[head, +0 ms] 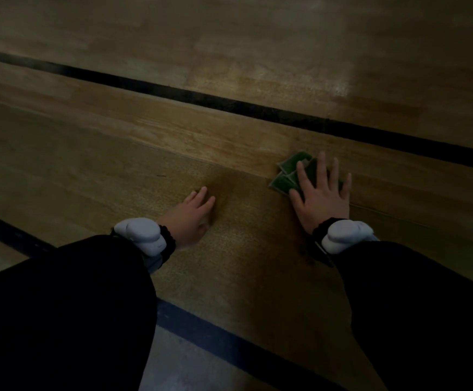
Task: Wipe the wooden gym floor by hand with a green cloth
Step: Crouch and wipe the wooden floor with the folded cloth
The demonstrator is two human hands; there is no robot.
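Observation:
The wooden gym floor point(173, 131) fills the dim view. A folded green cloth point(287, 176) lies on it right of centre, and my right hand point(321, 197) presses flat on it with fingers spread, covering its right part. To the left, my left hand point(191, 214) rests on the bare boards with fingers straight, apart from the cloth. Both wrists carry white bands over dark sleeves.
A black line point(229, 104) crosses the floor diagonally beyond the hands. A dark blue line point(215, 334) runs below my arms, with a paler grey floor patch point(190, 368) under it. Bare boards stretch all round.

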